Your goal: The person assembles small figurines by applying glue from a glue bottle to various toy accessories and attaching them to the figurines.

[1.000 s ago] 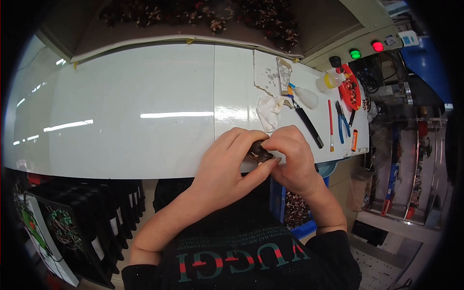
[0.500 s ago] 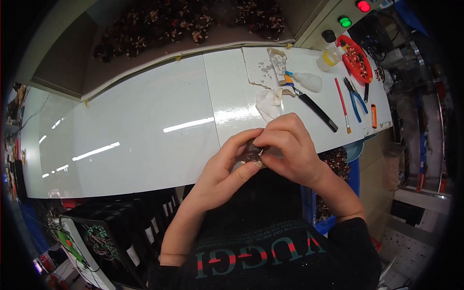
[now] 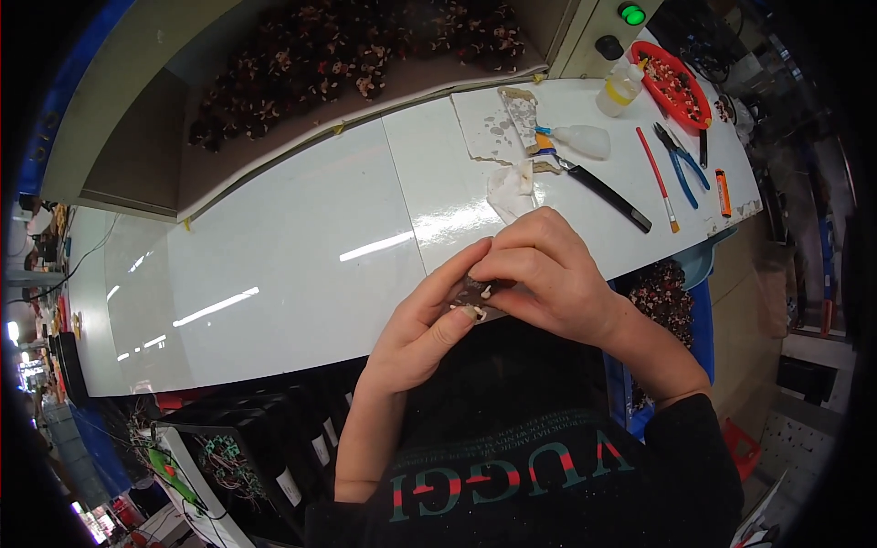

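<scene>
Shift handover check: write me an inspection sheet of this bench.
Surface: white glossy bench, glare streaks, stained paper patch at the far right.
Job's things: small dark part pinched between both hands at the near edge.
Clutter: black-handled knife, red brush, blue pliers, orange lighter, squeeze bottle, red tray, crumpled tissue.
Hands: left hand and right hand, fingers closed on the part.
Cables: thin wires at far left.
Surroundings: bin of dark parts behind the bench, green lamp.
</scene>
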`<state>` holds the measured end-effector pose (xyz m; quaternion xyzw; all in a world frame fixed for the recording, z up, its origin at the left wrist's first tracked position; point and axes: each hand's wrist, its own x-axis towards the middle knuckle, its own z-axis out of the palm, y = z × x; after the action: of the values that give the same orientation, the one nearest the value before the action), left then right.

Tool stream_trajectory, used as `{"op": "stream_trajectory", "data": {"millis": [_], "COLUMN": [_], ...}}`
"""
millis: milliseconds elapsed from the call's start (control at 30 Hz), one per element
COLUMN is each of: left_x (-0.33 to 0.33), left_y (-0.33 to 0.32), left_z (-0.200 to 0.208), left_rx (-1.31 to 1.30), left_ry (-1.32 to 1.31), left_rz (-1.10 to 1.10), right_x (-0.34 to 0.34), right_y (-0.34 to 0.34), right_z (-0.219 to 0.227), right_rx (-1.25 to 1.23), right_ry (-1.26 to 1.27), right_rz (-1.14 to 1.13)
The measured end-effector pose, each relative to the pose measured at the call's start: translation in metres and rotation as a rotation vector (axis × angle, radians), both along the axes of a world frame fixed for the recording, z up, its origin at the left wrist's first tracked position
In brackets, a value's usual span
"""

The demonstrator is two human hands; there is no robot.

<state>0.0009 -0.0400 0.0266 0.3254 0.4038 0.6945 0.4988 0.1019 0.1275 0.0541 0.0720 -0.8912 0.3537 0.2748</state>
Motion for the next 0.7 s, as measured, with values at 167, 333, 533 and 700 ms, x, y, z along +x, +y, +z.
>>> {"op": "stream_trajectory", "data": {"millis": [167, 333, 533, 700], "left_x": [0.0022, 0.0025, 0.0053, 0.0069], "left_y": [0.0009, 0.0005, 0.0038, 0.003], "left_z": [-0.008, -0.0064, -0.0094, -0.0107], "left_rx": [0.04, 0.032, 0.032, 0.018], "left_ry": [-0.074, -0.09, -0.143, -0.141], "left_rz": [0.004, 0.012, 0.01, 0.036], "right_x": [-0.0008, -0.0018, -0.0019, -0.005], "right_y": [-0.001, 0.0018, 0.0033, 0.0051], "right_z": [-0.0014, -0.0016, -0.001, 0.0061], "right_rx": [-0.044, -0.028, -0.035, -0.013], "right_ry": [0.036, 0.059, 0.025, 0.008], "right_rz": [0.004, 0.047, 0.051, 0.077]}}
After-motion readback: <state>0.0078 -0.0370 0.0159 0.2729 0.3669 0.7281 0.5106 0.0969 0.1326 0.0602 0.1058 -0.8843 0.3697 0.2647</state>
